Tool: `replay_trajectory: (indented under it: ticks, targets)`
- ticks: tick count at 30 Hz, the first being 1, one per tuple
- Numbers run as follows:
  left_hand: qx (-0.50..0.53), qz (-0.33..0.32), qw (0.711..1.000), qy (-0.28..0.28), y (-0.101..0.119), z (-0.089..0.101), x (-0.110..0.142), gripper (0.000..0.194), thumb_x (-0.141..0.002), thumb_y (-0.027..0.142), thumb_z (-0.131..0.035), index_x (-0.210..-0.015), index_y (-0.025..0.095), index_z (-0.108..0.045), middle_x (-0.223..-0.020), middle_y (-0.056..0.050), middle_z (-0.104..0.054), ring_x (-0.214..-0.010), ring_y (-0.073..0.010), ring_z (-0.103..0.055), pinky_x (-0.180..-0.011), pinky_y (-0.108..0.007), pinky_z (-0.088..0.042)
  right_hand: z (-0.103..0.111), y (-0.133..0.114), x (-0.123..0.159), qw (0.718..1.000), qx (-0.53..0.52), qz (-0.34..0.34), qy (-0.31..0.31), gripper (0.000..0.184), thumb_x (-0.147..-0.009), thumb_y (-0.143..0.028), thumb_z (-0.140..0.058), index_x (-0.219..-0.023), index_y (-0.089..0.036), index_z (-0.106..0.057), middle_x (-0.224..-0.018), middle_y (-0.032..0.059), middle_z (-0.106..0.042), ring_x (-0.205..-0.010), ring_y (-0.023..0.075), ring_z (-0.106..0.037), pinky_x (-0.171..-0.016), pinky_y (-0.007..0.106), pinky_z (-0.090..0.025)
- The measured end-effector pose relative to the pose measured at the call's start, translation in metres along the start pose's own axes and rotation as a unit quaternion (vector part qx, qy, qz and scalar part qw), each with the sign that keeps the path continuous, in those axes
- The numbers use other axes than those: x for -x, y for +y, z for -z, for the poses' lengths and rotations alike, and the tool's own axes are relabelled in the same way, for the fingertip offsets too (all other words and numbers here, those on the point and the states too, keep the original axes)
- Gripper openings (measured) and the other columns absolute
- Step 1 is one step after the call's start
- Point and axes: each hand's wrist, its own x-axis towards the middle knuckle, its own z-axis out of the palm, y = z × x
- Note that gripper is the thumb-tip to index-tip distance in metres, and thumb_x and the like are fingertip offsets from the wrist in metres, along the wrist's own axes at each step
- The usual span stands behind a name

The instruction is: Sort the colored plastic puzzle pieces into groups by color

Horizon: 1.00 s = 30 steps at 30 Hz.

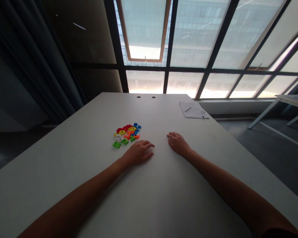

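Observation:
My left hand (139,152) rests on the white table (149,198), its thumb and fingers apart with nothing between them. Just beyond its knuckles lies a loose pile of small plastic pieces (129,133) in red, yellow, blue, orange, white and green. The nearest are green pieces (116,144); their exact kind is too small to tell. To the right, across a strip of bare tabletop, my right hand (178,143) lies palm down with its fingers slightly bent and holds nothing that I can see.
Sheets of paper (193,109) with two pens on them lie near the table's right edge. Two round cable holes (138,97) are set in the far end. Windows (186,36) stand beyond, a dark curtain (34,59) at left, another table (293,100) at right.

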Motion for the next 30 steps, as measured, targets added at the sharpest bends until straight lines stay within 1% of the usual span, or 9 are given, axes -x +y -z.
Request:
replay_trajectory:
  ticks: [3, 5, 8, 10, 12, 15, 18, 21, 30]
  targets:
    - [-0.026, 0.0, 1.0, 0.003, 0.001, -0.012, 0.006, 0.055, -0.102, 0.052, -0.059, -0.15, 0.023, -0.06, -0.154, -0.013, -0.062, -0.141, -0.0326, -0.057, -0.12, -0.05, -0.044, 0.008, -0.008, 0.028, 0.999, -0.008, 0.036, 0.001, 0.042, -0.103, -0.026, -0.049, -0.138, -0.015, -0.069, -0.148, 0.0162, -0.065, -0.142, 0.0303, -0.056, -0.124, 0.049, -0.04]
    - [-0.04, -0.004, 0.999, -0.007, 0.001, -0.02, 0.011, 0.069, -0.102, 0.06, -0.058, -0.158, 0.021, -0.053, -0.164, -0.016, -0.051, -0.151, -0.0349, -0.047, -0.126, -0.053, -0.038, 0.015, -0.013, 0.044, 0.998, -0.035, 0.058, 0.008, 0.039, -0.103, -0.027, -0.05, -0.131, -0.018, -0.074, -0.141, 0.0141, -0.07, -0.137, 0.0299, -0.061, -0.121, 0.048, -0.044]
    - [-0.057, 0.001, 0.998, 0.009, 0.002, -0.023, 0.015, 0.08, -0.1, 0.068, -0.055, -0.163, 0.018, -0.046, -0.17, -0.018, -0.04, -0.158, -0.0361, -0.038, -0.13, -0.056, -0.03, 0.028, -0.021, 0.056, 0.995, -0.087, 0.043, 0.02, 0.036, -0.104, -0.027, -0.046, -0.117, -0.022, -0.08, -0.118, 0.0104, -0.08, -0.109, 0.0253, -0.075, -0.104, 0.041, -0.057]
    - [-0.067, 0.011, 0.997, 0.03, 0.002, -0.021, 0.016, 0.085, -0.1, 0.07, -0.053, -0.165, 0.016, -0.042, -0.173, -0.019, -0.035, -0.161, -0.0367, -0.032, -0.132, -0.057, -0.026, 0.034, -0.027, 0.057, 0.994, -0.098, 0.033, 0.026, 0.039, -0.106, -0.028, -0.043, -0.12, -0.022, -0.079, -0.113, 0.0098, -0.081, -0.1, 0.0237, -0.077, -0.098, 0.039, -0.059]
    - [-0.077, 0.018, 0.996, 0.032, 0.0, -0.018, 0.018, 0.09, -0.099, 0.073, -0.051, -0.167, 0.015, -0.039, -0.174, -0.02, -0.03, -0.162, -0.0374, -0.027, -0.132, -0.058, -0.023, 0.037, -0.033, 0.056, 0.995, -0.084, 0.06, 0.017, 0.042, -0.106, -0.034, -0.046, -0.136, -0.021, -0.073, -0.132, 0.0124, -0.076, -0.121, 0.027, -0.071, -0.11, 0.043, -0.053]
    - [-0.078, 0.013, 0.997, -0.02, -0.003, -0.02, 0.021, 0.098, -0.097, 0.08, -0.048, -0.169, 0.014, -0.035, -0.173, -0.021, -0.031, -0.162, -0.0373, -0.028, -0.133, -0.056, -0.021, 0.036, -0.036, 0.054, 0.993, -0.047, 0.097, -0.058, 0.07, -0.103, -0.055, -0.055, -0.161, -0.018, -0.05, -0.167, 0.0156, -0.045, -0.158, 0.0342, -0.038, -0.13, 0.054, -0.029]
    - [-0.075, 0.017, 0.994, -0.074, -0.007, -0.025, 0.023, 0.102, -0.095, 0.085, -0.044, -0.169, 0.014, -0.035, -0.173, -0.021, -0.031, -0.161, -0.0366, -0.03, -0.133, -0.053, -0.02, 0.033, -0.035, 0.053, 0.985, -0.029, 0.082, -0.148, 0.086, -0.103, -0.071, -0.047, -0.169, -0.017, -0.037, -0.175, 0.0166, -0.025, -0.165, 0.0352, -0.018, -0.134, 0.057, -0.016]
    - [-0.076, 0.021, 0.994, -0.07, -0.009, -0.029, 0.023, 0.101, -0.096, 0.085, -0.044, -0.169, 0.015, -0.035, -0.173, -0.021, -0.03, -0.162, -0.0356, -0.03, -0.133, -0.052, -0.02, 0.03, -0.033, 0.053, 0.984, -0.025, 0.077, -0.16, 0.087, -0.104, -0.073, -0.041, -0.17, -0.016, -0.034, -0.175, 0.0166, -0.023, -0.165, 0.0348, -0.015, -0.134, 0.056, -0.014]
    - [-0.07, 0.025, 0.995, -0.061, -0.012, -0.027, 0.021, 0.097, -0.096, 0.082, -0.046, -0.168, 0.017, -0.038, -0.172, -0.019, -0.034, -0.161, -0.0341, -0.033, -0.132, -0.052, -0.023, 0.03, -0.034, 0.051, 0.986, -0.025, 0.07, -0.152, 0.086, -0.104, -0.075, -0.044, -0.168, -0.018, -0.038, -0.174, 0.0161, -0.028, -0.164, 0.0334, -0.02, -0.134, 0.055, -0.015]
